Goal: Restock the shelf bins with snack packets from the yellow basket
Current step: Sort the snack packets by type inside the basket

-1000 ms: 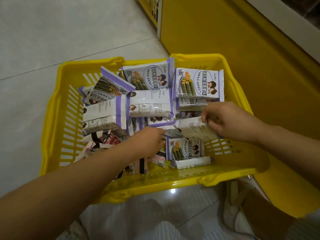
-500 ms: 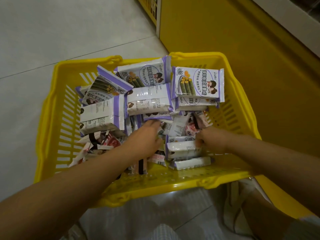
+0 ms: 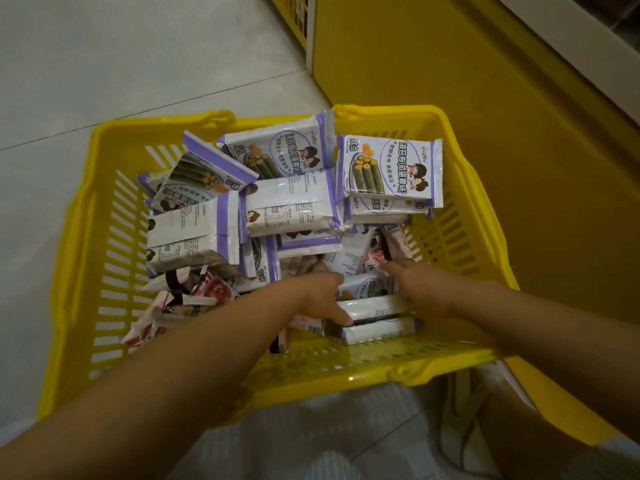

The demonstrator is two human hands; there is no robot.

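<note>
Head view, looking down into the basket (image 3: 86,258) on a pale tiled floor (image 3: 104,64). Slotted left wall of the basket, then red-and-white packets (image 3: 214,292) heaped in the near-left corner, just left of the left forearm.

Left hand (image 3: 320,299): reaches in over the near rim, palm down, fingers spread over the packets at the basket's near middle; thumb tip touches the left end of a white packet (image 3: 372,306). Fingers are curled loosely, not closed round anything. Beyond this hand, purple-and-white packets (image 3: 291,206) lie stacked across the far half, some face up, some label-side up.

Right hand (image 3: 424,289): just right of the white packet, touching its right end; index finger points forward onto a pink packet (image 3: 379,254). Whether these fingers pinch anything: cannot tell, the fingertips are hidden behind the hand.

The two hands bracket the white packet, with a second white packet (image 3: 379,330) directly below it.

Right of the right forearm: basket's right wall, then a yellow shelf base (image 3: 519,150).
</note>
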